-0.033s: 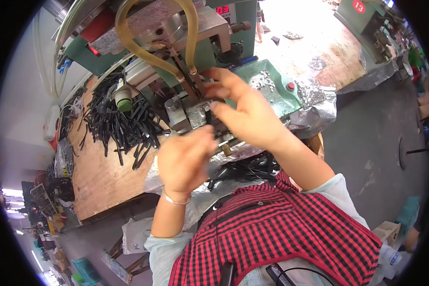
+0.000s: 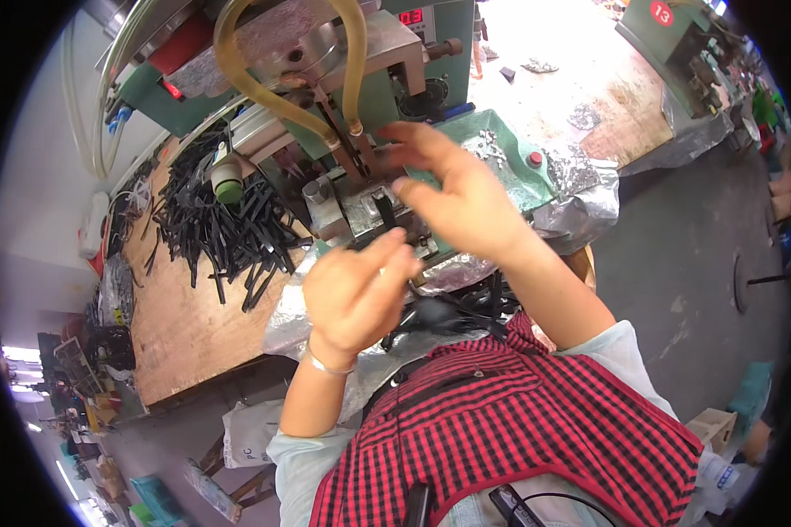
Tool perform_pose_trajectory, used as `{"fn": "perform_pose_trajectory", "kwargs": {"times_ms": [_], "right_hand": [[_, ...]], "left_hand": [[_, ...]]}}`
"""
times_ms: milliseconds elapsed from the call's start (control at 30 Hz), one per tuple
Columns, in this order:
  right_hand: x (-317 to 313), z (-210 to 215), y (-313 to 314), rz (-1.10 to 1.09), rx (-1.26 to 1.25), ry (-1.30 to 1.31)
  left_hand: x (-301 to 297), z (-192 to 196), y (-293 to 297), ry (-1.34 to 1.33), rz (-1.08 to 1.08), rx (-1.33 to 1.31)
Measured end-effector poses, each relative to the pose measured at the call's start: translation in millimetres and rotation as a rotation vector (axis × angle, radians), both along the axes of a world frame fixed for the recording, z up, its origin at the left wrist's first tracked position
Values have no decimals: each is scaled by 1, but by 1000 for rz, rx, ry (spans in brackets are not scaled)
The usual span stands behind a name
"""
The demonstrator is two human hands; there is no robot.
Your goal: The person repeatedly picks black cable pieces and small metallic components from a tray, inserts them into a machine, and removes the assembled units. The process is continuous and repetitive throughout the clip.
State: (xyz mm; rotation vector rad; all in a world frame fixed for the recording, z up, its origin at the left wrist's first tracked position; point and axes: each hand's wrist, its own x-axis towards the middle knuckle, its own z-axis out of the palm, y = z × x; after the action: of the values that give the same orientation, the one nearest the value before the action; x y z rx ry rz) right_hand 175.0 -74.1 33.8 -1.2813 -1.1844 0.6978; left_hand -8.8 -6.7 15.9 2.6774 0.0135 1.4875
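Note:
My left hand [image 2: 356, 294] is closed at the front edge of the machine, its fingertips pinching the near end of a short black strip [image 2: 384, 211]. The far end of that strip lies on the metal work block [image 2: 360, 209] under the machine's head. My right hand [image 2: 466, 206] is just to the right of the head, thumb and fingers apart with nothing visible between them; its fingertips are smeared by motion. Two yellowish hoses [image 2: 356, 79] run down to the upright metal jaws [image 2: 351, 158] above the block. A blurred dark shape [image 2: 439, 312] shows below my hands.
A heap of black strips [image 2: 224, 228] lies on the wooden table [image 2: 193, 342] to the left. More black pieces [image 2: 488, 303] rest on foil near my apron. At right stands a green tray [image 2: 527, 180] with small scraps and a red button. A green-capped cylinder [image 2: 228, 189] juts out left.
My left hand has shifted slightly right and up. My right hand has drawn a little away from the jaws, and more of the black strip shows. The blurred dark shape has appeared below.

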Motion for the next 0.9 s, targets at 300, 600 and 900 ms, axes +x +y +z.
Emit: {"fn": "perform_pose_trajectory", "kwargs": {"times_ms": [300, 600, 900], "right_hand": [[92, -111, -43, -722, -34, -414], [65, -113, -22, -660, -231, -858], [73, -119, -39, -777, -87, -656]], "left_hand": [[15, -26, 7, -95, -37, 90], [5, -20, -5, -7, -4, -87], [-101, 4, -30, -232, 212, -337]]}}
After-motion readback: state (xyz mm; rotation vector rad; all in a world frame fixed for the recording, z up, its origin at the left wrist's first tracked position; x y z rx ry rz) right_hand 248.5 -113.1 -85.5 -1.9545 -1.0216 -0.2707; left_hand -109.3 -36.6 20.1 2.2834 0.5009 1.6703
